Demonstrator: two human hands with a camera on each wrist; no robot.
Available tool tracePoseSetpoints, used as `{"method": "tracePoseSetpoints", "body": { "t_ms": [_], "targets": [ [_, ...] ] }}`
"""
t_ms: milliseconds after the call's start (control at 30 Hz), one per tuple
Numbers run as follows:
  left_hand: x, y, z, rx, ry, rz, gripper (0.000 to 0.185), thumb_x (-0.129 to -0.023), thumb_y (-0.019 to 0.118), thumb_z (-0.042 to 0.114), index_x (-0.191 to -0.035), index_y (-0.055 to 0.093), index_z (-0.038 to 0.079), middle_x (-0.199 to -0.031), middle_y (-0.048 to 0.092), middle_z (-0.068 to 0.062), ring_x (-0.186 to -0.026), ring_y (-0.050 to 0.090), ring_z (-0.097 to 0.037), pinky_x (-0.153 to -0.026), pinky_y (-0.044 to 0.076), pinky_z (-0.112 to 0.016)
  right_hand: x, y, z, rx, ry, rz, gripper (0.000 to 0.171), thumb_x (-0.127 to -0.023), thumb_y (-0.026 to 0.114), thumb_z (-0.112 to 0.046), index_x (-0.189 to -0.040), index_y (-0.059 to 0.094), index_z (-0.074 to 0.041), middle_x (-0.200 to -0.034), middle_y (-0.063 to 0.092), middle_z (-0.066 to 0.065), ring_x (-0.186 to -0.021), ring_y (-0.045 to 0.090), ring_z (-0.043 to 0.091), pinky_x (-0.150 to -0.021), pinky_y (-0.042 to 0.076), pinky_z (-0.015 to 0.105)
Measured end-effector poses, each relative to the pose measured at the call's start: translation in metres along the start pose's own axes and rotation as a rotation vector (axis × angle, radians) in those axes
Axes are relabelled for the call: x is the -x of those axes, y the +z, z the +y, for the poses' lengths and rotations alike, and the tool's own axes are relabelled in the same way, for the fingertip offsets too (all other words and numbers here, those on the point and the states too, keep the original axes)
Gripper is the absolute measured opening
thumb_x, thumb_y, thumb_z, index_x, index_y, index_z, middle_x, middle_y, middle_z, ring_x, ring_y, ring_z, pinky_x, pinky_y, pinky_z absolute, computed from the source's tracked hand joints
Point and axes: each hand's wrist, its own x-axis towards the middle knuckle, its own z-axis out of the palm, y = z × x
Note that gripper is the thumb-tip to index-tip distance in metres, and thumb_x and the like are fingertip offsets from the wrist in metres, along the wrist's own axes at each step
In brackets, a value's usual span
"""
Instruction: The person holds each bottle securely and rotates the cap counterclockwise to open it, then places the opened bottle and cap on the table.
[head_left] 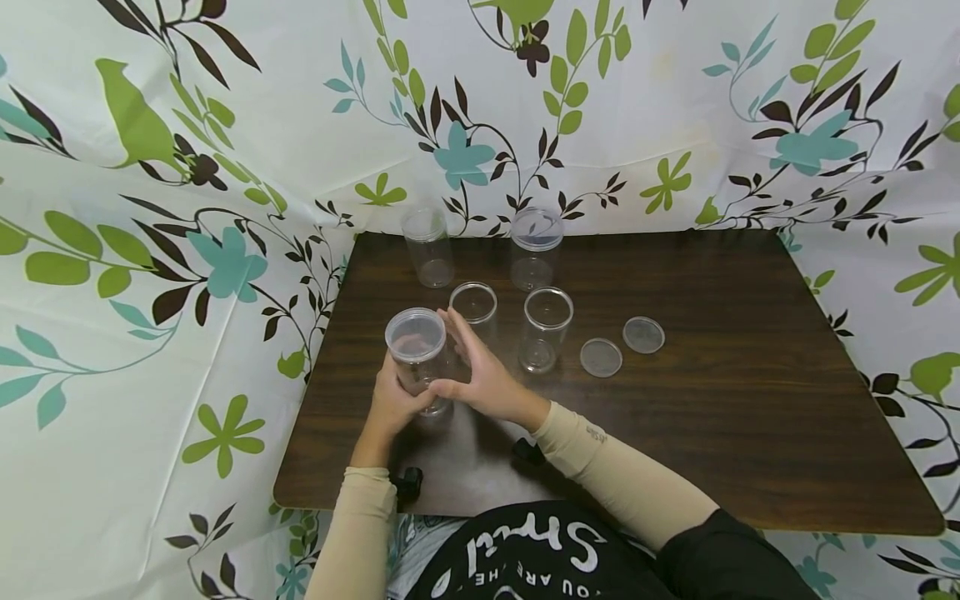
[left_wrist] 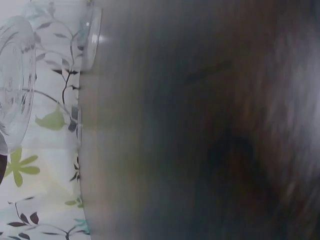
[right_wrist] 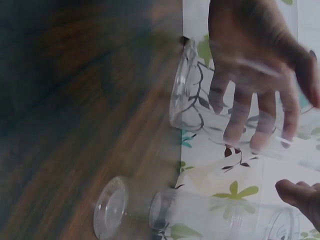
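My left hand (head_left: 397, 398) holds a clear plastic jar (head_left: 420, 371) with a clear lid (head_left: 416, 335) on its top. In the right wrist view, the left fingers spread along the far side of this jar (right_wrist: 200, 102), seen through its wall. My right hand (head_left: 487, 383) is at the jar's right side, fingers extended beside the lid and thumb near the lower wall. Just behind are two open-topped jars, one (head_left: 474, 304) partly hidden by the right hand and another (head_left: 546, 329) to its right.
Two lidded jars stand at the back, one on the left (head_left: 427, 250) and one (head_left: 536, 250) further right. Two loose clear lids lie right of the jars, a nearer one (head_left: 601, 357) and a farther one (head_left: 643, 335). Patterned cloth (head_left: 637, 75) rises behind the brown table (head_left: 750, 417).
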Motion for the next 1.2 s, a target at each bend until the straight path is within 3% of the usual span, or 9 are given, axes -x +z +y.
{"method": "tracePoseSetpoints", "body": {
  "t_ms": [267,500,700,833,967,1033,1200],
  "targets": [
    [0.0,-0.005,-0.005,0.018,-0.042,0.025,0.083,-0.069,0.083,-0.004,-0.14,0.041,-0.01,-0.134,0.057,-0.03,-0.12,0.056,-0.022,-0.102,0.041,-0.019,0.012,0.01,-0.005,0.065,-0.03,-0.016,0.113,-0.084,0.058,-0.077,-0.164,0.006,-0.016,-0.169,0.009,0.006,-0.154,0.015,0.02,-0.116,0.029,0.058],
    [0.0,-0.002,-0.005,0.002,-0.039,-0.007,0.084,-0.069,0.086,-0.004,-0.141,0.042,-0.007,-0.13,0.06,-0.027,-0.117,0.059,-0.029,-0.1,0.044,-0.024,0.007,0.01,-0.006,0.059,-0.009,0.01,0.117,-0.082,0.06,-0.078,-0.164,0.007,-0.013,-0.17,0.007,0.006,-0.154,0.012,0.02,-0.118,0.029,0.053],
    [0.0,0.004,0.001,-0.021,-0.019,-0.053,0.079,-0.069,0.081,0.002,-0.137,0.043,-0.009,-0.127,0.061,-0.03,-0.116,0.06,-0.04,-0.101,0.047,-0.04,-0.001,0.009,-0.002,0.0,0.017,0.058,0.12,-0.08,0.063,-0.078,-0.162,0.011,-0.008,-0.167,0.017,0.011,-0.151,0.024,0.022,-0.119,0.029,0.045],
    [0.002,0.008,0.003,-0.004,-0.016,-0.098,0.081,-0.07,0.082,0.001,-0.139,0.041,-0.009,-0.129,0.06,-0.027,-0.117,0.06,-0.04,-0.1,0.049,-0.043,-0.006,0.005,0.001,-0.025,0.026,0.06,0.118,-0.081,0.066,-0.075,-0.162,0.013,-0.006,-0.166,0.026,0.006,-0.15,0.029,0.02,-0.119,0.029,0.047],
    [0.004,0.011,0.003,-0.025,-0.01,-0.1,0.083,-0.069,0.083,0.0,-0.14,0.041,-0.009,-0.128,0.061,-0.027,-0.117,0.061,-0.038,-0.099,0.05,-0.039,-0.007,-0.002,0.004,-0.078,0.034,0.03,0.114,-0.083,0.069,-0.069,-0.162,0.017,-0.006,-0.162,0.036,0.004,-0.142,0.044,0.024,-0.113,0.038,0.049],
    [0.006,0.013,-0.006,-0.032,-0.003,-0.095,0.086,-0.068,0.084,0.001,-0.141,0.04,-0.009,-0.129,0.061,-0.028,-0.118,0.06,-0.04,-0.1,0.05,-0.043,-0.007,-0.005,0.005,-0.116,0.037,0.015,0.11,-0.085,0.072,-0.064,-0.162,0.019,-0.006,-0.161,0.039,0.004,-0.138,0.049,0.026,-0.111,0.041,0.049],
    [0.008,0.016,-0.033,-0.046,-0.011,-0.079,0.095,-0.066,0.085,0.006,-0.148,0.038,-0.002,-0.133,0.06,-0.025,-0.121,0.059,-0.039,-0.102,0.047,-0.052,-0.007,-0.007,0.007,-0.224,0.017,0.006,0.096,-0.091,0.078,-0.03,-0.161,0.018,-0.003,-0.161,0.038,0.012,-0.142,0.043,0.032,-0.114,0.035,0.052]
  ]
}}
